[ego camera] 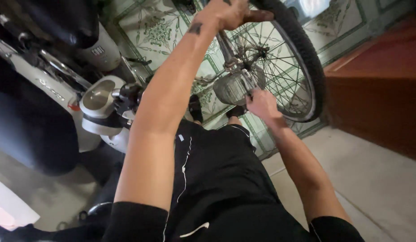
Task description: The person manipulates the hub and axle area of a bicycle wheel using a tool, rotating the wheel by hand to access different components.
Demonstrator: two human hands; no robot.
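Observation:
A bicycle wheel point(302, 58) with a black tyre and thin metal spokes stands in front of me, its hub and a silvery gear cluster point(232, 85) near the middle. My left hand point(226, 13) reaches up and grips the tyre at the top of the wheel. My right hand point(261, 104) is lower, fingers curled on the frame part beside the gear cluster. What exactly the right fingers pinch is hidden. My legs in black shorts point(217, 179) fill the lower middle.
A white and black scooter point(60, 89) stands close on the left. A reddish wooden cabinet point(378, 98) is on the right. The floor is patterned tile point(158, 31) further off and grey concrete point(378, 188) nearer.

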